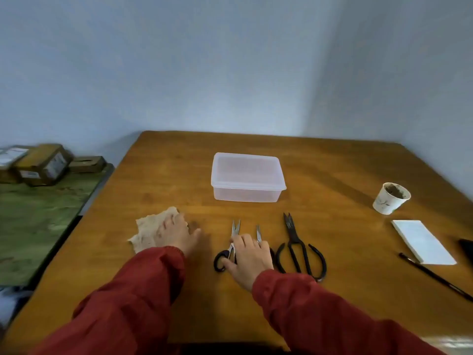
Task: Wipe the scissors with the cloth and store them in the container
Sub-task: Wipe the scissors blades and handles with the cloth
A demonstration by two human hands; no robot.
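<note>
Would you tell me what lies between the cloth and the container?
Only bare table lies between cloth and container, seen in the head view.

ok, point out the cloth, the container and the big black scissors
cloth point(146, 233), head view, bare left part.
container point(247, 171), head view, lid centre.
big black scissors point(293, 233), head view, blades near pivot.

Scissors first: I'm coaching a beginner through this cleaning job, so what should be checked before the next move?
1. Cloth within reach: ok, left hand rests on it.
2. Right hand on small scissors: ok.
3. Firm grip on them: cannot tell.
4. Container open for storing: not ok, lid is on.
5. Large black scissors in reach: ok, lying beside that hand.
</note>
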